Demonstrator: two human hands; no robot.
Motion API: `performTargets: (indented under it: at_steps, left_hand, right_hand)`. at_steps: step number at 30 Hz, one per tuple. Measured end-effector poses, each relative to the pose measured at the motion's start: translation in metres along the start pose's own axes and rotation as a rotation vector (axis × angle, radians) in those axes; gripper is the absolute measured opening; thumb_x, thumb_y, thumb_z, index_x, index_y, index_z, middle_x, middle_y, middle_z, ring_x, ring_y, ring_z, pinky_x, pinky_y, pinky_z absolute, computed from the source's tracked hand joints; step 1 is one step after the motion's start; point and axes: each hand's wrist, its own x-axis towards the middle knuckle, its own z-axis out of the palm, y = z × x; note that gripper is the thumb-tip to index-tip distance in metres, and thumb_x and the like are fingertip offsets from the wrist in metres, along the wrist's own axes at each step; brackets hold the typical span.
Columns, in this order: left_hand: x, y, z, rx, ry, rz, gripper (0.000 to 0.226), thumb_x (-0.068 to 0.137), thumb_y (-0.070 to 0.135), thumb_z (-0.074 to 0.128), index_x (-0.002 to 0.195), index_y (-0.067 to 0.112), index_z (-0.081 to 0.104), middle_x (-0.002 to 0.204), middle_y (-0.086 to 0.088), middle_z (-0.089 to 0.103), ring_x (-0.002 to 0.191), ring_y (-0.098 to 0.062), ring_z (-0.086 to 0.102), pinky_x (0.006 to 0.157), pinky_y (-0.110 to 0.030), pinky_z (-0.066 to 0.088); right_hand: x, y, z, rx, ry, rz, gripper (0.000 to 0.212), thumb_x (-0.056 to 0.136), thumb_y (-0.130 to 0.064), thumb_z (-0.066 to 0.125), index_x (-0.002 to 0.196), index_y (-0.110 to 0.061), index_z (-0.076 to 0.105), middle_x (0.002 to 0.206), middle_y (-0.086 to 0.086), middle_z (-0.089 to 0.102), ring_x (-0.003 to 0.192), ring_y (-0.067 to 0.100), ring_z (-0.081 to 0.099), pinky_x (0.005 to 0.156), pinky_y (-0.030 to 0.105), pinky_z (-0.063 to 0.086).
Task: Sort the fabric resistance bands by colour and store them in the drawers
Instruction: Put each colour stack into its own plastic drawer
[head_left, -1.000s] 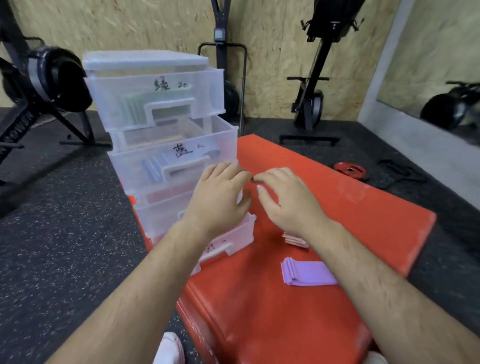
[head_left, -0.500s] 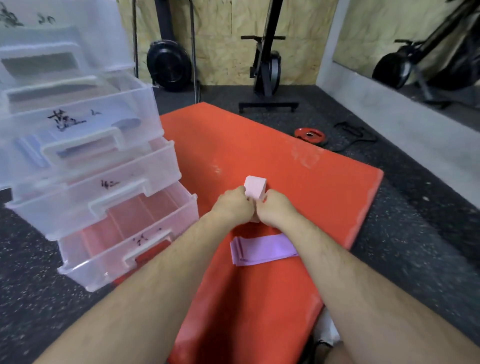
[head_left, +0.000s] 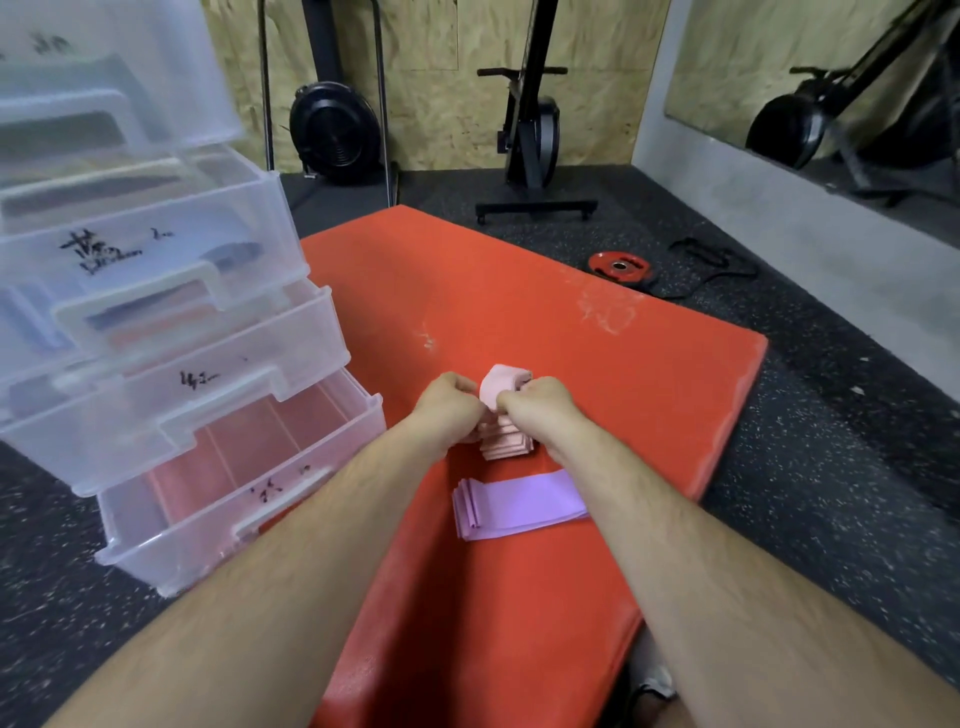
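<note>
The left hand (head_left: 449, 410) and right hand (head_left: 536, 410) pinch the pink bands (head_left: 506, 383) between curled fingers, above a pink stack (head_left: 508, 448) on the red mat (head_left: 519, 291). The open bottom drawer (head_left: 208, 530) lies leftward, nearer the left hand; its label seems too blurred to read.

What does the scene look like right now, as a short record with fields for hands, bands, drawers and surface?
left hand: grips the pink band
right hand: pinches the same pink band
pink stack: on the red mat, just below the held band
purple bands: flat on the red mat, nearer the person, one end under the right forearm
drawer unit: clear plastic, at the left
bottom drawer: pulled out, contents unclear
</note>
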Motion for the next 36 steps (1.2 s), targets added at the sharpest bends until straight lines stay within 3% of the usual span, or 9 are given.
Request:
performTargets:
  at_steps: [3,6,8,12,14,17,22,31,36]
  left_hand:
    - [-0.013,0.008,-0.014,0.283,0.044,0.169,0.057,0.076,0.012,0.071,0.127,0.017,0.045,0.093,-0.010,0.064,0.077,-0.026,0.063,0.078,-0.045,0.057]
    - [-0.038,0.022,-0.027,0.676,0.150,0.486,0.080,0.076,0.026,0.071,0.145,0.027,0.031,0.126,-0.009,0.044,0.114,-0.030,0.047,0.097,-0.041,0.044]
    - [-0.055,0.032,-0.038,0.821,0.246,0.688,0.088,0.073,0.034,0.073,0.149,0.036,0.027,0.137,-0.004,0.034,0.123,-0.030,0.037,0.102,-0.042,0.039]
    - [-0.086,0.047,-0.070,0.827,0.060,0.735,0.084,0.066,0.039,0.073,0.142,0.040,0.038,0.149,0.012,0.036,0.139,-0.011,0.028,0.105,-0.037,0.025]
    - [-0.104,0.051,-0.085,0.816,0.061,0.711,0.052,0.066,0.044,0.073,0.114,0.034,0.054,0.111,0.014,0.061,0.117,-0.014,0.053,0.092,-0.032,0.035]
    - [-0.130,0.048,-0.110,0.701,0.031,0.629,0.040,0.072,0.052,0.079,0.087,0.025,0.053,0.072,0.008,0.057,0.069,-0.012,0.054,0.063,-0.033,0.039]
    - [-0.172,0.044,-0.146,0.523,0.010,0.610,0.023,0.076,0.037,0.059,0.097,0.027,0.060,0.078,0.003,0.065,0.068,-0.013,0.060,0.069,-0.042,0.053]
    - [-0.195,0.036,-0.208,0.785,0.558,0.868,0.019,0.089,0.028,0.059,0.107,0.026,0.055,0.096,0.014,0.049,0.089,-0.007,0.050,0.070,-0.030,0.045]
    - [-0.194,0.021,-0.237,0.836,0.699,0.801,0.017,0.094,0.031,0.059,0.109,0.032,0.051,0.089,0.008,0.042,0.061,-0.014,0.048,0.052,-0.035,0.044]
  right_hand:
    - [-0.011,-0.012,-0.013,-0.182,-0.073,-0.203,0.025,0.079,-0.012,0.057,0.059,-0.017,0.042,0.057,0.002,0.050,0.058,0.025,0.058,0.054,0.028,0.047]
    - [-0.032,-0.037,-0.031,-0.300,-0.176,-0.370,0.018,0.087,-0.007,0.056,0.070,-0.014,0.054,0.074,0.005,0.060,0.057,0.008,0.062,0.052,0.020,0.045]
    - [-0.048,-0.054,-0.042,-0.398,-0.224,-0.450,0.005,0.088,-0.011,0.055,0.086,-0.011,0.059,0.086,0.017,0.066,0.068,0.025,0.068,0.061,0.032,0.055]
    - [-0.081,-0.083,-0.050,-0.440,-0.310,-0.541,0.014,0.082,-0.004,0.046,0.088,-0.011,0.056,0.068,0.019,0.071,0.058,0.039,0.069,0.051,0.045,0.059]
    - [-0.095,-0.094,-0.052,-0.460,-0.280,-0.611,0.019,0.077,-0.007,0.050,0.087,-0.020,0.060,0.065,0.009,0.070,0.057,0.031,0.068,0.052,0.040,0.057]
    - [-0.108,-0.105,-0.051,-0.505,-0.225,-0.707,0.021,0.075,-0.016,0.058,0.091,-0.028,0.065,0.067,-0.010,0.065,0.063,0.012,0.062,0.058,0.033,0.050]
    - [-0.125,-0.119,-0.039,-0.355,-0.295,-0.803,0.028,0.078,-0.009,0.057,0.095,-0.028,0.068,0.065,-0.023,0.063,0.057,0.002,0.053,0.052,0.020,0.039]
    - [-0.116,-0.148,0.026,-0.221,-0.047,-1.128,0.019,0.092,-0.026,0.058,0.109,-0.033,0.061,0.101,-0.017,0.064,0.095,0.014,0.058,0.083,0.042,0.049]
    - [-0.110,-0.167,0.066,-0.332,-0.016,-1.178,0.035,0.095,-0.020,0.055,0.125,-0.038,0.050,0.120,-0.012,0.051,0.094,0.028,0.061,0.078,0.044,0.050]
